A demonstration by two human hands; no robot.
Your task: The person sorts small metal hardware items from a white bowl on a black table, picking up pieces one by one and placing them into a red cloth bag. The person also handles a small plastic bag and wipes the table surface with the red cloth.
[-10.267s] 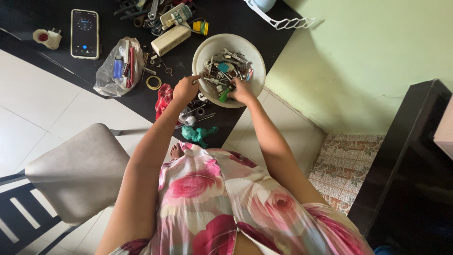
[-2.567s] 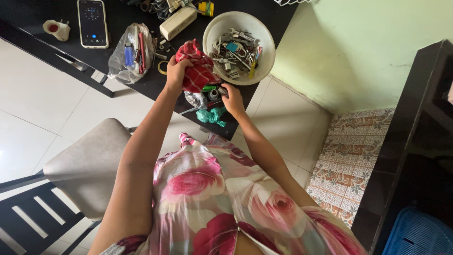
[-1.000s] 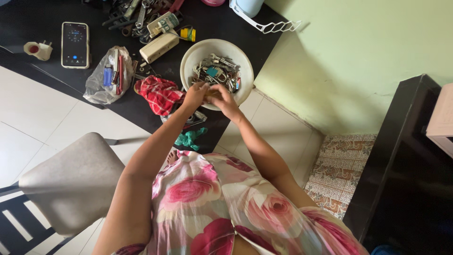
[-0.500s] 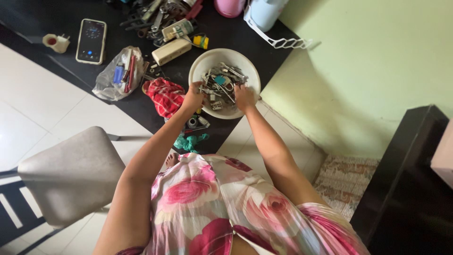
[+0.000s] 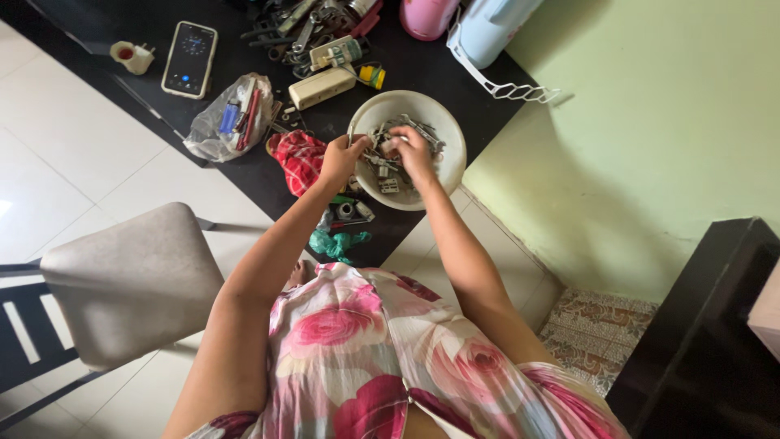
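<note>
Both hands are in the bowl [image 5: 448, 167], a round cream one that sits on the black table [image 5: 106, 24] at its near edge, close to the green wall [image 5: 650, 122]. The bowl holds a heap of small metal parts [image 5: 388, 167] (keys, padlocks and the like, too small to sort out). The left hand [image 5: 341, 158] comes in over the bowl's left rim, fingers curled down into the heap; whether it grips a piece I cannot tell. The right hand [image 5: 413, 150] lies over the middle of the heap, fingers bent and pinched on something small and metal, though which piece is hidden under the fingers.

Just left of the bowl, touching the left wrist, lies a red checked cloth [image 5: 296, 158]. Below the bowl's left rim, near the table edge, are a few loose metal bits [image 5: 351, 210] and a crumpled green bag [image 5: 333, 241]. Further left of the bowl sits a clear bag [image 5: 227, 126] with pens and a blue lighter inside, and beyond it a phone [image 5: 189, 59] with its screen lit and a white plug [image 5: 132, 56]. Above the bowl lie a cream box [image 5: 322, 87], a yellow tape [image 5: 372, 76] and a pile of tools [image 5: 309, 16]. A pink cup [image 5: 426, 16] and a pale blue jug [image 5: 496, 24] stand above and right of the bowl. A grey chair [image 5: 130, 284] stands well below and left of it.
</note>
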